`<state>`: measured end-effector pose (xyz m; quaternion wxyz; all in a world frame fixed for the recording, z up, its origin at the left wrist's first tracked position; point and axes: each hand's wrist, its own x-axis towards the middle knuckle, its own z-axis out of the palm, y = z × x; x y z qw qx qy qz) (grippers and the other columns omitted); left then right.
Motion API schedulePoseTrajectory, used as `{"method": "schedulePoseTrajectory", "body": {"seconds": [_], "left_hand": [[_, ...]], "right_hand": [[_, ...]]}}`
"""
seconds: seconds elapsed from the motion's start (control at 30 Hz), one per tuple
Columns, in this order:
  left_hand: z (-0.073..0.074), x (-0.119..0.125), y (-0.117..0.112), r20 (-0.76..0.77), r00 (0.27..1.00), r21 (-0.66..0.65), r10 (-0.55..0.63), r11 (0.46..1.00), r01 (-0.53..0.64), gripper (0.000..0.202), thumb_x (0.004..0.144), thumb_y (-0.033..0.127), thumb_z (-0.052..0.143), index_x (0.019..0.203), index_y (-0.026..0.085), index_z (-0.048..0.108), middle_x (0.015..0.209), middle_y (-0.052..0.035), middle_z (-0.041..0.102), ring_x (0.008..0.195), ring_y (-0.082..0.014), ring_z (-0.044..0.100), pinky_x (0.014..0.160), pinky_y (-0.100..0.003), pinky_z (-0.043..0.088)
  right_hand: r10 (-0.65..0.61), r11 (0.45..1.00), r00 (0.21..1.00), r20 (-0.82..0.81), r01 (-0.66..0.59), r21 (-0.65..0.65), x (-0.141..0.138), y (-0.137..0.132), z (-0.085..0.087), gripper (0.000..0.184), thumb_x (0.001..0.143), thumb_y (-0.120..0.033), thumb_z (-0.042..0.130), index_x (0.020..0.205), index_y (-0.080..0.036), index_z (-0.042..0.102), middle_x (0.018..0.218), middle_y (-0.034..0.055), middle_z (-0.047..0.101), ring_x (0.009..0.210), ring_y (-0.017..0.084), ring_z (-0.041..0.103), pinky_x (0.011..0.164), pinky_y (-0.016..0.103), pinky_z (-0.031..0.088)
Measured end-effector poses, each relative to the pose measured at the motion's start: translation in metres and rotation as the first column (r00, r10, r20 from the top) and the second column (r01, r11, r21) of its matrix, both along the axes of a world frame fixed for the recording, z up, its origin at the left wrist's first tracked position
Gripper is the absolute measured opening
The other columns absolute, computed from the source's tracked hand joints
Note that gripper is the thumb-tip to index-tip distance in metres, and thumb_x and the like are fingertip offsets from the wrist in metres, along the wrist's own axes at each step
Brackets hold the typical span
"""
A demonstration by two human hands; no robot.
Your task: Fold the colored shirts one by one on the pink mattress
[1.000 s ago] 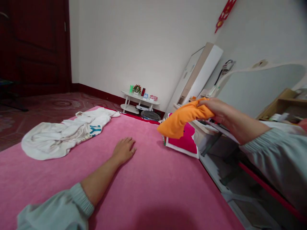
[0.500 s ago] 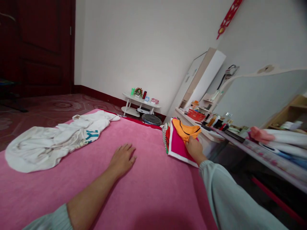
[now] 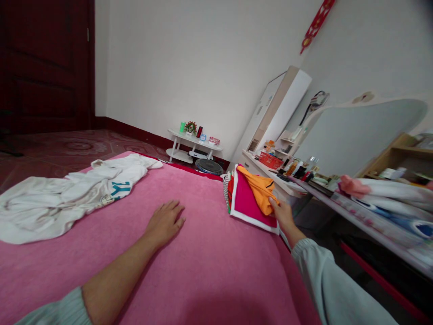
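My left hand [image 3: 165, 222] lies flat on the pink bedspread [image 3: 203, 266], palm down, fingers a little apart and holding nothing. At the bed's right edge, my right hand [image 3: 283, 215] has its fingers closed on the near right edge of an orange garment [image 3: 259, 189] with dark trim. That garment rests on a folded magenta piece with a white border [image 3: 245, 205], on top of a pile of folded clothes [image 3: 227, 192]. Over on the left side of the bed a white garment [image 3: 77, 194] with teal letters is spread out, rumpled.
Beside the bed on the right stands a white dressing table [image 3: 304, 185] with bottles, a red basket [image 3: 270, 160] and a mirror [image 3: 365, 135]. A low white table [image 3: 194, 139] and a round dark object [image 3: 209, 166] are beyond the bed's far edge.
My right hand has shifted toward me and to the right on the pile, drawing the orange garment's edge along. My left hand stays flat on the bed. The view has turned slightly right.
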<state>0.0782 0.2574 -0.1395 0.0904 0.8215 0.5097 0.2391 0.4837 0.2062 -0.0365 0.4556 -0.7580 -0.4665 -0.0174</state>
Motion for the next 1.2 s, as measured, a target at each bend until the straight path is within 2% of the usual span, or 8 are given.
{"method": "schedulePoseTrajectory", "body": {"seconds": [0.2,0.37,0.47,0.6,0.7,0.83,0.93,1.2], "left_hand": [[0.000,0.000,0.001,-0.005,1.000,-0.004,-0.010,1.000,0.009,0.047,0.089,0.039,0.044,0.130,0.018,0.058,0.145,-0.0121,0.045,0.135,-0.0281,0.039,0.112,-0.045,0.026],[0.000,-0.001,0.000,0.007,1.000,0.004,-0.005,1.000,0.005,0.046,0.089,0.038,0.044,0.128,0.018,0.059,0.144,-0.0124,0.046,0.134,-0.0281,0.040,0.112,-0.045,0.027],[-0.001,0.000,0.001,0.009,1.000,0.006,-0.010,1.000,0.010,0.047,0.089,0.039,0.044,0.129,0.018,0.058,0.144,-0.0119,0.046,0.134,-0.0272,0.040,0.112,-0.044,0.026],[-0.001,-0.001,0.001,-0.004,1.000,0.006,-0.007,1.000,0.007,0.047,0.090,0.039,0.043,0.129,0.018,0.058,0.144,-0.0118,0.047,0.134,-0.0269,0.040,0.112,-0.044,0.026],[0.000,-0.001,0.000,-0.019,1.000,0.004,-0.003,1.000,0.003,0.047,0.090,0.040,0.043,0.130,0.018,0.058,0.144,-0.0117,0.046,0.134,-0.0272,0.039,0.112,-0.044,0.026],[0.004,0.000,-0.002,-0.024,1.000,-0.005,0.006,1.000,-0.006,0.045,0.090,0.038,0.044,0.130,0.019,0.057,0.144,-0.0102,0.046,0.135,-0.0262,0.039,0.113,-0.043,0.027],[0.006,-0.001,-0.004,-0.019,1.000,-0.005,0.000,1.000,0.000,0.045,0.090,0.037,0.045,0.129,0.019,0.058,0.144,-0.0102,0.046,0.134,-0.0262,0.039,0.113,-0.043,0.027],[0.009,-0.006,-0.005,0.051,0.998,-0.020,-0.020,1.000,0.021,0.041,0.087,0.034,0.052,0.126,0.022,0.060,0.142,-0.0092,0.048,0.133,-0.0250,0.041,0.112,-0.041,0.029]], "right_hand": [[0.026,0.978,0.852,-0.522,0.086,0.189,0.000,-0.017,-0.024,0.035,0.078,-0.046,0.060,0.099,-0.017,0.063,0.071,0.0054,0.069,0.064,0.021,0.069,0.057,0.033,0.058],[-0.325,0.942,0.933,-0.154,0.333,0.032,0.003,-0.019,-0.025,0.026,0.078,-0.033,0.055,0.096,-0.017,0.063,0.087,0.0135,0.070,0.083,0.028,0.069,0.071,0.039,0.057],[-0.351,0.936,0.936,-0.009,0.352,0.035,-0.005,-0.021,-0.019,0.034,0.074,-0.028,0.059,0.105,-0.014,0.063,0.110,0.0195,0.065,0.107,0.033,0.060,0.093,0.044,0.048],[-0.073,0.997,0.880,0.469,0.063,0.038,-0.031,-0.017,-0.020,0.043,0.086,-0.032,0.046,0.124,-0.015,0.055,0.135,0.0148,0.052,0.126,0.027,0.046,0.107,0.043,0.033],[0.203,0.968,0.749,0.631,-0.054,-0.246,-0.051,-0.011,-0.030,0.050,0.091,-0.040,0.045,0.137,-0.019,0.047,0.152,0.0119,0.033,0.139,0.028,0.029,0.110,0.047,0.027],[0.289,0.900,0.742,0.605,0.004,-0.435,-0.087,-0.008,-0.039,0.053,0.089,-0.041,0.050,0.136,-0.016,0.049,0.156,0.0133,0.023,0.144,0.034,0.012,0.110,0.057,0.021],[0.379,0.901,0.748,0.544,-0.166,-0.400,-0.139,-0.015,-0.044,0.047,0.092,-0.034,0.043,0.136,-0.016,0.050,0.155,0.0115,0.026,0.144,0.029,0.016,0.113,0.054,0.018],[0.644,0.667,0.751,0.146,-0.457,-0.588,-0.274,-0.038,-0.079,0.061,0.087,-0.025,0.046,0.145,-0.007,0.036,0.152,0.0179,0.030,0.143,0.029,0.023,0.115,0.050,0.018]]}}
